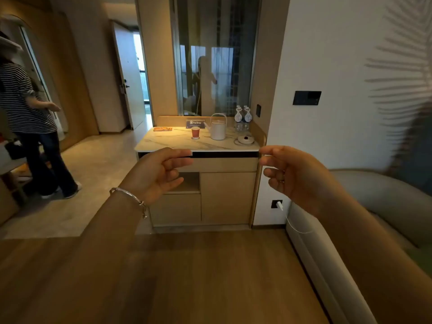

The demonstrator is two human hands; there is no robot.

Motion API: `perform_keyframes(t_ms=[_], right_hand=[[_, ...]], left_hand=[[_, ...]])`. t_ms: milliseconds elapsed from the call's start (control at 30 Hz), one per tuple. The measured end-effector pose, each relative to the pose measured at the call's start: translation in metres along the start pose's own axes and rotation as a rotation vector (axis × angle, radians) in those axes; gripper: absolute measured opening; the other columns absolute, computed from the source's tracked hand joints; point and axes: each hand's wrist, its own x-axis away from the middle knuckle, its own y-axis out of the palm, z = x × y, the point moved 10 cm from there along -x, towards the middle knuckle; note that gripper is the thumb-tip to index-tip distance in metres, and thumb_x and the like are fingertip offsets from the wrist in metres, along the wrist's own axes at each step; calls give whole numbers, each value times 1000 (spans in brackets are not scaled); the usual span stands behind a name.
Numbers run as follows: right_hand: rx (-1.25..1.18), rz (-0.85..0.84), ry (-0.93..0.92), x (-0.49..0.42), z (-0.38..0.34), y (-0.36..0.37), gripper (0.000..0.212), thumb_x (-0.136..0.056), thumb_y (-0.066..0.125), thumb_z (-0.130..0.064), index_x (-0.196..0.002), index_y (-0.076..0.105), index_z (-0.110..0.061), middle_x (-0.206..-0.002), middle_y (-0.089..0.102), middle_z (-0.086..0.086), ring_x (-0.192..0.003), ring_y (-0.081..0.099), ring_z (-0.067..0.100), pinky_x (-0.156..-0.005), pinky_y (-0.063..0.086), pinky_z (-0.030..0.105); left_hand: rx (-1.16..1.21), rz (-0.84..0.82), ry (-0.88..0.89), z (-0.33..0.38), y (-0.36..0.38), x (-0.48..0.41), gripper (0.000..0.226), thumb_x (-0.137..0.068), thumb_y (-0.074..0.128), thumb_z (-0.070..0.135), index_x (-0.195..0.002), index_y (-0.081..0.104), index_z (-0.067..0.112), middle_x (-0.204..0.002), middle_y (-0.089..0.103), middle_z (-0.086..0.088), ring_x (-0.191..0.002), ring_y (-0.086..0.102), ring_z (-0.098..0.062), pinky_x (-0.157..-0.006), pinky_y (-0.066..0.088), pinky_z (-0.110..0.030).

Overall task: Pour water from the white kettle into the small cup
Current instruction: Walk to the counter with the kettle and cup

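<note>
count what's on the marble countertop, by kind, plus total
White kettle: 1
Small cup: 1
Water bottles: 2
Kettle base: 1
Sign card: 1
Orange leaflet: 1
Total: 7

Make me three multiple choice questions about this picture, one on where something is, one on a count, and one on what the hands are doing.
1. Where does the cup stand relative to the kettle?
A. To its left
B. To its right
C. On top of it

2. How many water bottles stand at the back of the counter?
A. None
B. Two
C. Five

3. What are the hands holding?
A. The kettle
B. The cup
C. Nothing

Answers: 1 A, the cup sits left of the kettle, apart from it. 2 B, two bottles stand side by side. 3 C, the left hand and right hand are raised in the air, empty.
</note>
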Motion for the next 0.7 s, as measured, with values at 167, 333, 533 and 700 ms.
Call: perform_keyframes(t_ms=[167,333,533,700], right_hand=[[-43,29,-31,-39,9,-4,24,-91,43,-15,-92,67,-16,-62,68,-6,-57,62,6,-52,52,16],[-38,34,-34,-78,17,-12,24,-91,43,-13,-87,67,-16,-56,62,-7,-53,58,6,-51,50,17],[-24,25,-40,-136,24,-31,23,-91,42,-11,-87,65,-15,-53,58,-7,-50,55,5,-49,49,16],[-37,-3,-20,-192,29,-50,22,-92,42,-11,-89,64,-14,-53,57,-7,-50,54,5,-48,48,16]], left_hand=[[40,-1,0,1,-18,-40,20,-88,52,21,-88,72,18,-55,65,9,-48,58,-4,-85,48,-34],[132,-21,13,0,-18,-80,19,-88,50,20,-89,69,16,-53,60,9,-50,58,-3,-87,47,-35],[172,36,29,-5,-17,-144,17,-88,51,17,-86,67,16,-50,58,9,-49,58,-4,-80,49,-33],[199,72,26,-9,-13,-196,15,-88,52,16,-88,67,15,-49,57,8,-49,59,-5,-81,50,-34]])
